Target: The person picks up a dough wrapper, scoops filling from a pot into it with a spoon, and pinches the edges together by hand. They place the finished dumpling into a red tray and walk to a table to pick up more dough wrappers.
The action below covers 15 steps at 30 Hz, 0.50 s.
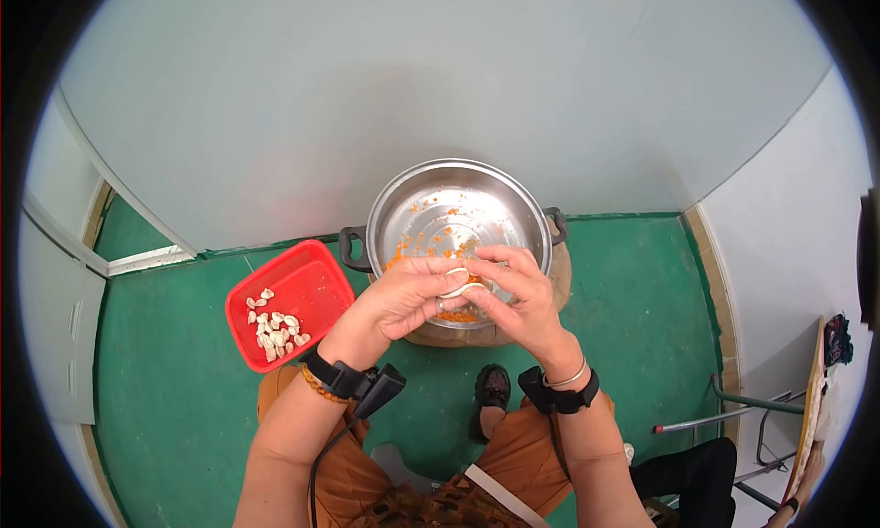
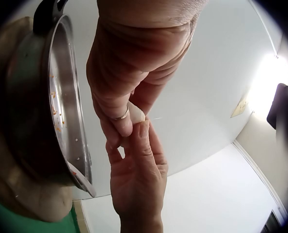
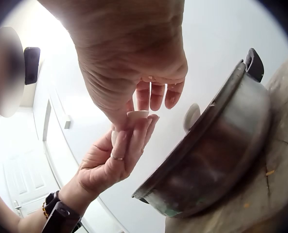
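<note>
Over the near side of the steel pot, both hands hold one small round of white dough wrapper (image 1: 465,291), with orange filling showing at its middle. My left hand (image 1: 403,299) pinches its left edge between thumb and fingers; a ring is on one finger. On the other edge, my right hand (image 1: 522,299) pinches with thumb and index finger, its other fingers extended forward. In the left wrist view the wrapper (image 2: 135,112) is partly hidden by fingers. Orange chopped filling (image 1: 456,315) lies in the pot (image 1: 403,184), with scattered bits up its wall.
A red plastic basin (image 1: 316,285) at the left holds several small white dumplings (image 1: 273,331). The pot stands on a round wooden stool (image 1: 561,280) against a grey panel. At the lower right are a folding chair frame (image 1: 697,424) and another person's dark-clothed leg (image 1: 697,478).
</note>
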Each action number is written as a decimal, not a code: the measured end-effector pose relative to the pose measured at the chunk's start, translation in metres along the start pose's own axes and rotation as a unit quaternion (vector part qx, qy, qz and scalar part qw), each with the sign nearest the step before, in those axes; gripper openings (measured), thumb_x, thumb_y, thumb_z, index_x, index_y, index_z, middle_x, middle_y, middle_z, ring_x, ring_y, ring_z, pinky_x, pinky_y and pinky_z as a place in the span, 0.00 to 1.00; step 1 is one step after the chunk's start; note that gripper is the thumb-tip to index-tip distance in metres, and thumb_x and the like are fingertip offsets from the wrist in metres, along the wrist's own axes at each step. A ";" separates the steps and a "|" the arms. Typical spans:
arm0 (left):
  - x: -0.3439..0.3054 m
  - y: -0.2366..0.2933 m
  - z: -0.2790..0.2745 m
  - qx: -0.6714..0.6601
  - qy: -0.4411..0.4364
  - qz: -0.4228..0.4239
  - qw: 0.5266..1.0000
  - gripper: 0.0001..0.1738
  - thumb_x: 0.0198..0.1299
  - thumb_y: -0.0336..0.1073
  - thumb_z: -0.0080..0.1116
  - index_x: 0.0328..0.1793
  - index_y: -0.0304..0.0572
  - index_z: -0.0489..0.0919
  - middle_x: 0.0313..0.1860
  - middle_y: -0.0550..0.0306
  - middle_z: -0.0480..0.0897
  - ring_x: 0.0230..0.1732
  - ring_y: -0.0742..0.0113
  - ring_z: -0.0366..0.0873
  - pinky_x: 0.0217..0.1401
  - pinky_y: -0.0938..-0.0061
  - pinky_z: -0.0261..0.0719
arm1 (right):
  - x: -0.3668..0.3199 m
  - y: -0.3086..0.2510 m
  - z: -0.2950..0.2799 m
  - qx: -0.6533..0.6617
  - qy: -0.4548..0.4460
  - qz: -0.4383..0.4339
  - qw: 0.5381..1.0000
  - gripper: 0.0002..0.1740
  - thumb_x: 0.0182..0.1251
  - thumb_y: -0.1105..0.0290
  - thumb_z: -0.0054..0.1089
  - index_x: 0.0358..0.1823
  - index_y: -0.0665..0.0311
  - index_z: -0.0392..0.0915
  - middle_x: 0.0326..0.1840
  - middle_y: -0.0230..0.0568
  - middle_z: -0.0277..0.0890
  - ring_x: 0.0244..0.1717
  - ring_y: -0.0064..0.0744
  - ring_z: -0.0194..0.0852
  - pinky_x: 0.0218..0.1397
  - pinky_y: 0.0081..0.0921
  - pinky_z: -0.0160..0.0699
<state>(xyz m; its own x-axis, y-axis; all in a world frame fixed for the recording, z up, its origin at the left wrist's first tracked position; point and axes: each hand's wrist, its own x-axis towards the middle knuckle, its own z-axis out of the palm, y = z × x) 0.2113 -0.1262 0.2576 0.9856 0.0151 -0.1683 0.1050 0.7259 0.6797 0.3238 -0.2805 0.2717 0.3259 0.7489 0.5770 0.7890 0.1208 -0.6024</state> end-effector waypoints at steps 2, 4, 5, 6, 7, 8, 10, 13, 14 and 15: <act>0.000 0.001 0.002 -0.005 -0.014 -0.001 1.000 0.18 0.62 0.31 0.55 0.57 0.28 0.73 0.50 0.53 0.79 0.50 0.70 0.78 0.55 0.79 0.77 | -0.001 0.000 -0.001 0.022 0.004 0.016 1.000 0.16 0.52 0.74 0.64 0.45 0.61 0.81 0.46 0.41 0.74 0.47 0.39 0.71 0.51 0.31 0.70; -0.001 0.003 0.005 -0.011 -0.025 -0.004 1.000 0.19 0.62 0.32 0.55 0.57 0.28 0.72 0.50 0.53 0.78 0.51 0.71 0.77 0.55 0.79 0.77 | -0.003 0.001 0.001 0.051 0.012 0.034 0.998 0.14 0.52 0.74 0.64 0.43 0.61 0.81 0.46 0.41 0.75 0.46 0.39 0.72 0.51 0.31 0.71; -0.001 0.002 0.004 -0.008 -0.022 -0.008 1.000 0.20 0.61 0.32 0.56 0.57 0.29 0.73 0.50 0.54 0.78 0.50 0.71 0.77 0.55 0.78 0.77 | -0.003 0.001 0.001 0.057 0.010 0.040 0.997 0.14 0.53 0.75 0.64 0.43 0.62 0.81 0.46 0.41 0.75 0.46 0.38 0.72 0.51 0.31 0.71; 0.000 0.002 0.003 -0.006 -0.020 -0.011 1.000 0.20 0.61 0.32 0.57 0.58 0.30 0.73 0.51 0.55 0.78 0.50 0.72 0.77 0.55 0.78 0.76 | -0.003 0.001 0.001 0.064 0.008 0.047 0.997 0.13 0.53 0.75 0.64 0.42 0.62 0.81 0.46 0.40 0.75 0.47 0.38 0.72 0.50 0.31 0.71; 0.000 0.001 0.002 -0.003 -0.018 -0.015 1.000 0.20 0.60 0.32 0.58 0.58 0.32 0.74 0.51 0.56 0.78 0.50 0.72 0.77 0.55 0.78 0.76 | -0.003 0.001 0.001 0.071 0.006 0.053 0.996 0.12 0.53 0.75 0.63 0.41 0.62 0.81 0.46 0.40 0.75 0.47 0.37 0.72 0.50 0.30 0.71; 0.000 0.001 0.003 0.022 -0.021 -0.011 0.999 0.20 0.60 0.31 0.59 0.58 0.32 0.74 0.51 0.56 0.79 0.50 0.73 0.77 0.54 0.79 0.76 | -0.004 0.001 0.001 0.079 0.008 0.058 0.995 0.12 0.53 0.75 0.63 0.41 0.62 0.81 0.46 0.40 0.75 0.47 0.37 0.72 0.50 0.30 0.71; -0.001 0.002 0.007 0.072 -0.029 -0.001 0.997 0.21 0.58 0.30 0.60 0.58 0.34 0.74 0.50 0.58 0.79 0.49 0.74 0.77 0.54 0.79 0.75 | -0.005 0.002 0.001 0.094 0.011 0.068 0.993 0.10 0.53 0.75 0.63 0.39 0.63 0.81 0.46 0.39 0.75 0.47 0.36 0.72 0.50 0.30 0.71; -0.001 0.001 0.009 0.102 -0.046 0.023 0.993 0.22 0.56 0.27 0.61 0.59 0.35 0.74 0.48 0.58 0.80 0.48 0.74 0.77 0.52 0.80 0.76 | -0.007 0.001 -0.001 0.113 -0.007 0.111 0.987 0.10 0.54 0.74 0.64 0.39 0.63 0.81 0.50 0.39 0.74 0.51 0.32 0.72 0.54 0.27 0.71; 0.000 -0.001 0.009 0.109 -0.043 0.029 0.993 0.22 0.56 0.27 0.61 0.59 0.35 0.74 0.48 0.58 0.80 0.48 0.75 0.76 0.52 0.80 0.76 | -0.008 0.002 -0.001 0.111 -0.004 0.109 0.988 0.09 0.54 0.75 0.64 0.39 0.63 0.81 0.50 0.40 0.74 0.50 0.31 0.73 0.54 0.27 0.71; 0.001 -0.002 0.008 0.115 -0.039 0.034 0.992 0.23 0.56 0.26 0.61 0.59 0.36 0.74 0.48 0.58 0.80 0.48 0.75 0.76 0.52 0.80 0.76 | -0.008 0.003 0.000 0.108 -0.001 0.106 0.989 0.09 0.54 0.75 0.64 0.39 0.63 0.81 0.50 0.40 0.74 0.50 0.31 0.73 0.54 0.27 0.71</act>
<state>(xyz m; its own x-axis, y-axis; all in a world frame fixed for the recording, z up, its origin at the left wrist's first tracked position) 0.2131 -0.1332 0.2616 0.9977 -0.0018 -0.0670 0.0570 0.5485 0.8342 0.3239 -0.2858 0.2650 0.4709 0.7734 0.4244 0.5739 0.0968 -0.8132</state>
